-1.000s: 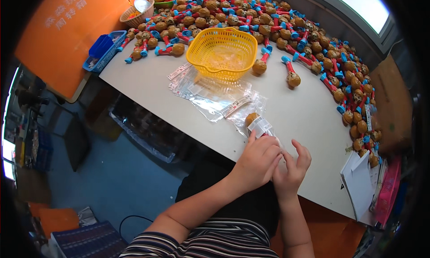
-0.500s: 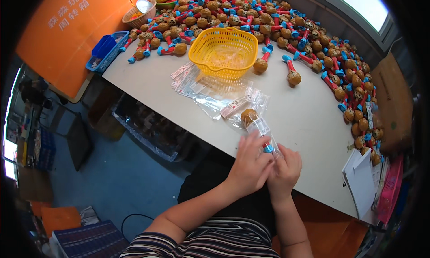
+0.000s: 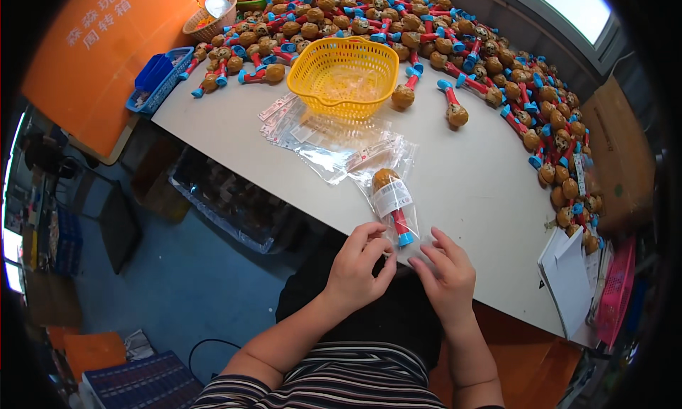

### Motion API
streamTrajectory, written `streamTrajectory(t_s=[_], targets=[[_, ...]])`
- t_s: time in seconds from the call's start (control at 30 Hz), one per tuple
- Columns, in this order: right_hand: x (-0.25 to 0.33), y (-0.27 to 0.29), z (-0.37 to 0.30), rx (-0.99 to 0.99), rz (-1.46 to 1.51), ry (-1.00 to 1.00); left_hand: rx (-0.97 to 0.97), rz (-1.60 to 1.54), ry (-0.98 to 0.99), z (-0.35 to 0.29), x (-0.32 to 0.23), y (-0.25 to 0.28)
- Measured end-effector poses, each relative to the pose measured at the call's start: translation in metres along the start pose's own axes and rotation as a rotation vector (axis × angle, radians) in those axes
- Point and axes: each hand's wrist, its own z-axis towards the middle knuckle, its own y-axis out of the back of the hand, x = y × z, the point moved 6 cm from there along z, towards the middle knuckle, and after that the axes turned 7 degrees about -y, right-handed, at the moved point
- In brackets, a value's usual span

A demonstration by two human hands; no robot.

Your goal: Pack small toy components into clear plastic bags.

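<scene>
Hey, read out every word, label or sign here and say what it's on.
Orange panel: large pale characters in two lines, not copied out here.
White label on the bagged toy: dark print, mostly too small to read.
Flat clear bags: reddish print along their ends, too small to read.
Cardboard box: faint dark marks, too blurred to read.

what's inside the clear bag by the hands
Inside the clear bag lies one toy with a rounded brown head, a red shaft and a blue end. A white label covers its middle, so where head meets shaft cannot be seen.
</scene>
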Motion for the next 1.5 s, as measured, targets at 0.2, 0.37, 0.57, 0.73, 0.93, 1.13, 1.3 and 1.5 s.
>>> streamTrajectory(t_s=[0.2, 0.37, 0.57, 0.73, 0.93, 1.13, 1.3, 1.5], targets=[[0.004, -0.016, -0.004, -0.148, -0.130, 0.199, 0.025, -0.096, -0.007, 0.007, -0.007, -0.002], [-0.008, -0.022, 0.005, -0.205, 0.403, -0.181, 0.082, -0.054, -0.066, 0.011, -0.008, 0.002], [-0.021, -0.036, 0.012, -0.015, 0.423, -0.245, 0.236, -0.027, -0.148, 0.014, -0.010, 0.003], [-0.005, -0.037, 0.014, 0.056, 0.366, -0.224, 0.172, -0.145, 0.003, 0.002, -0.001, 0.009], [-0.001, -0.043, 0.015, 0.042, 0.345, -0.044, 0.136, 0.365, 0.125, 0.016, -0.008, 0.005], [-0.006, -0.033, 0.010, 0.023, 0.335, -0.066, 0.116, 0.299, 0.051, 0.010, 0.003, -0.001], [-0.008, -0.032, 0.009, 0.016, 0.332, -0.074, 0.117, 0.268, 0.048, 0.014, 0.003, -0.008], [-0.035, -0.025, 0.004, 0.128, 0.486, -0.505, 0.088, 0.138, -0.054, 0.027, -0.017, 0.014]])
